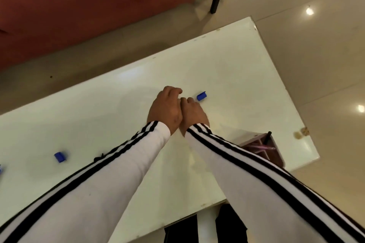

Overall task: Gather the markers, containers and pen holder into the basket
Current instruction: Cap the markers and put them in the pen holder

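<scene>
Two white sleeves with black stripes fill the near foreground, the left sleeve (110,173) and the right sleeve (246,179) running up and inward until the wrists meet over the middle of the white table (227,69). The left hand (165,108) and right hand (193,112) press side by side, backs to the camera, with the fingers of both curled down toward the tabletop. Whether either one has hold of anything cannot be told, since the palms are hidden. Just past the right hand's fingertips lies a small blue piece (201,96), its long axis running from lower left to upper right, the far end pointing toward the table's far right corner; whether the fingers touch it cannot be told. Well to the left, beside the left sleeve, a second blue piece (60,157) lies on the table at a similar slant, and a sliver of blue (0,169) shows at the picture's left edge. To the right, partly behind the right sleeve and near the table's right edge, stands the pinkish pen holder (256,141), its compartments open toward the camera. A black pen (268,137) sticks out of it, pointing up and away, and a pink pen (264,147) lies across it roughly left to right. Beyond the table are a red sofa (98,6) and a glossy tiled floor (316,65).
</scene>
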